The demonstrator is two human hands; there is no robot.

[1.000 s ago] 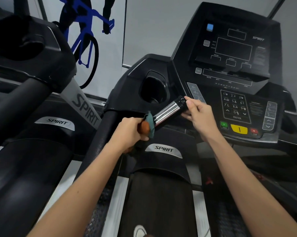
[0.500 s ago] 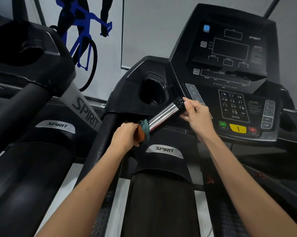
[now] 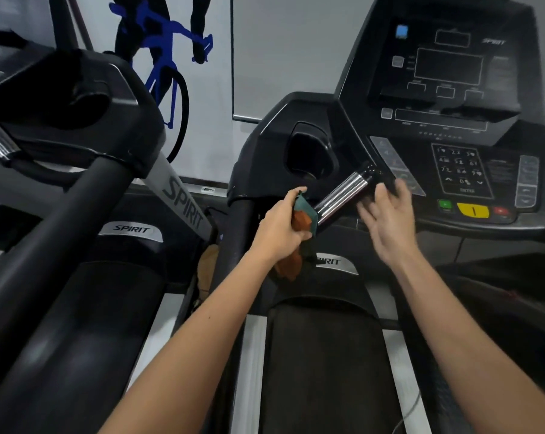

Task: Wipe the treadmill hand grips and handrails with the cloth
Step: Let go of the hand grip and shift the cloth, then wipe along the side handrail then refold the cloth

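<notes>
- Head view: the left hand (image 3: 280, 228) grips the orange and green cloth (image 3: 302, 216), fingers curled round it, at the lower end of the chrome hand grip (image 3: 343, 195)
- The right hand (image 3: 390, 220) hovers beside the grip's black tip, fingers spread, holding nothing
- This grip looks mid-wipe; the black handrail (image 3: 235, 239) and the far side probably remain
- The cup holder (image 3: 311, 155) is dark inside; its contents cannot be told
</notes>
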